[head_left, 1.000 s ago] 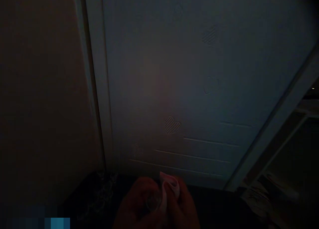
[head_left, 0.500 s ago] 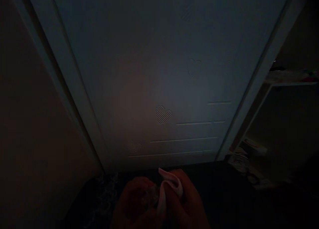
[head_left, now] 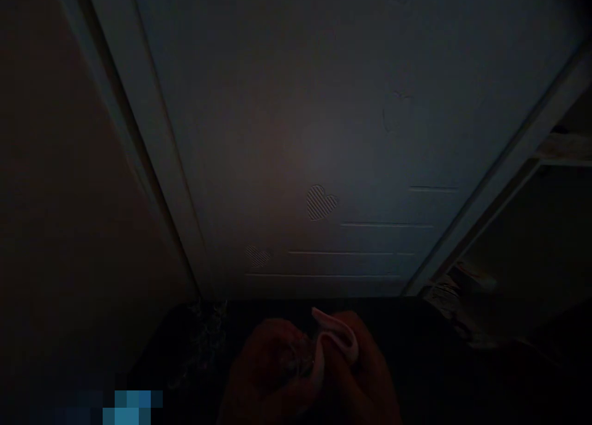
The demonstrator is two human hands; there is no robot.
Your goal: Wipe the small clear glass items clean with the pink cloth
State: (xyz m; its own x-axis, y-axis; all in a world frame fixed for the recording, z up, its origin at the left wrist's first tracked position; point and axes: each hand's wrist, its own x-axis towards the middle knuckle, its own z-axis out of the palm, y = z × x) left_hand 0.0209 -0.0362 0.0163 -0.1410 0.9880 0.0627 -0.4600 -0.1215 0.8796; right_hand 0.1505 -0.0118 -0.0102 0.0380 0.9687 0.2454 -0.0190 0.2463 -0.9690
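Both hands are close together at the bottom centre, in very dim light. My right hand (head_left: 365,369) pinches a folded pinkish-white cloth (head_left: 340,335), with a fold standing up between thumb and fingers. My left hand (head_left: 259,369) curls around a small clear, shiny object (head_left: 298,358), too dark to identify. The lower part of the cloth hangs against that clear object and the left fingers.
A pale door panel (head_left: 296,123) with embossed hearts and lines stands ahead. Below it is a dark surface with a whitish pattern (head_left: 208,332) at left. Shelves (head_left: 564,161) with blurred items are at right, a brownish wall (head_left: 60,197) at left.
The camera view has shifted, so the door and shelves sit further right. Both hands appear slightly further right, with nearly the same hold. A pixelated blue patch now shows at the lower left.
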